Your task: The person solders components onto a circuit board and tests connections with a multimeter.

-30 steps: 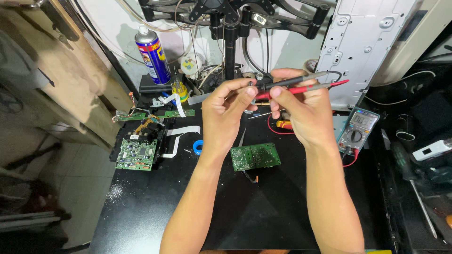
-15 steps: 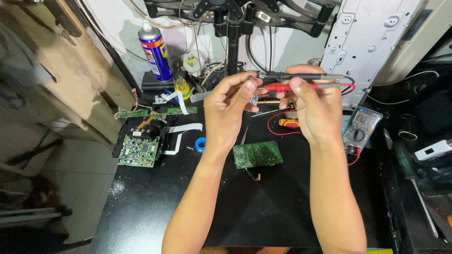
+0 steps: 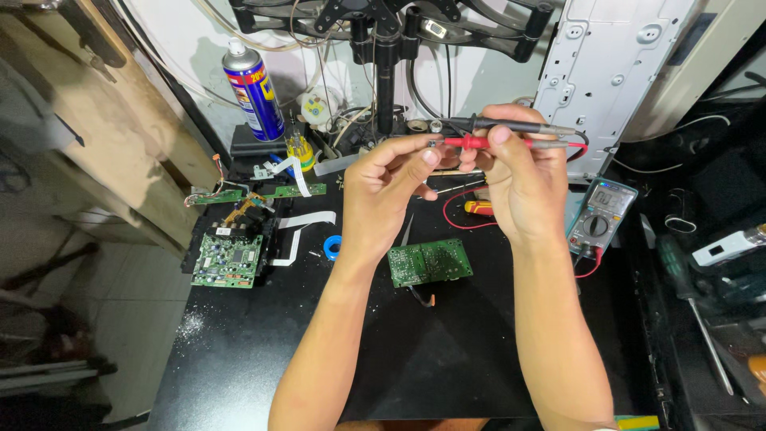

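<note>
2 hands meet above the black table (image 3: 239, 351). The right hand (image 3: 523, 187) grips 2 probes, 1 black (image 3: 511, 125) and 1 red (image 3: 479, 143), lying level, tips pointing left. The left hand (image 3: 383, 191) pinches a tiny part (image 3: 433, 144) right at those tips, nearer than the green board (image 3: 429, 262) below.

Head view, steeply down, seemingly close.
</note>
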